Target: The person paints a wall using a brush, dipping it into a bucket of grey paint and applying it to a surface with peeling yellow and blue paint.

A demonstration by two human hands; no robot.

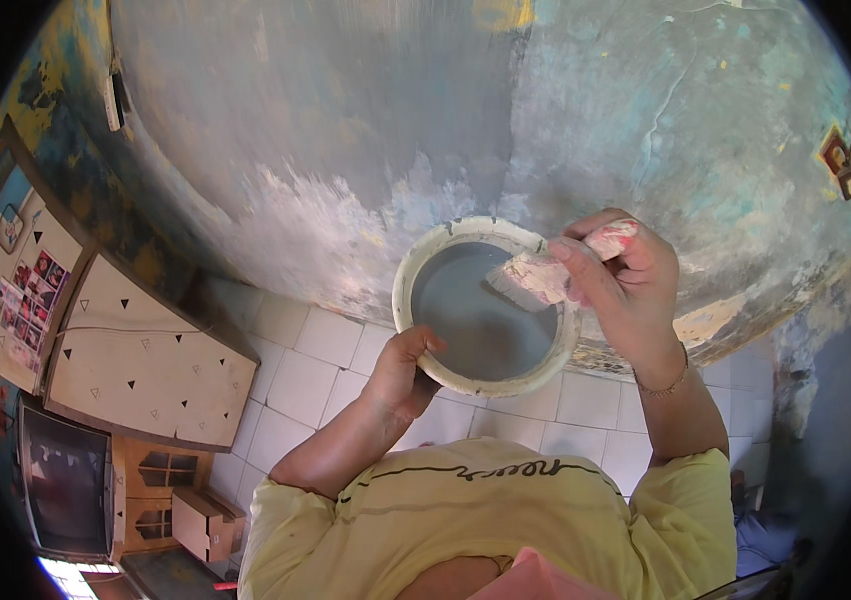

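My left hand grips the near left rim of a round white bucket, its thumb hooked over the edge. Grey liquid paint fills part of the bucket. Over its right side, my right hand is closed around the handle of a paintbrush crusted with dried paint. The brush tilts down to the left, with its grey bristles over the paint; whether they touch it I cannot tell. Beyond the bucket stands a wall with patchy grey paint over older turquoise and yellow.
A socket with a plug sits on the wall at the right. At left stand a pale cabinet with triangle marks, a television and a cardboard box. White tiles cover the floor.
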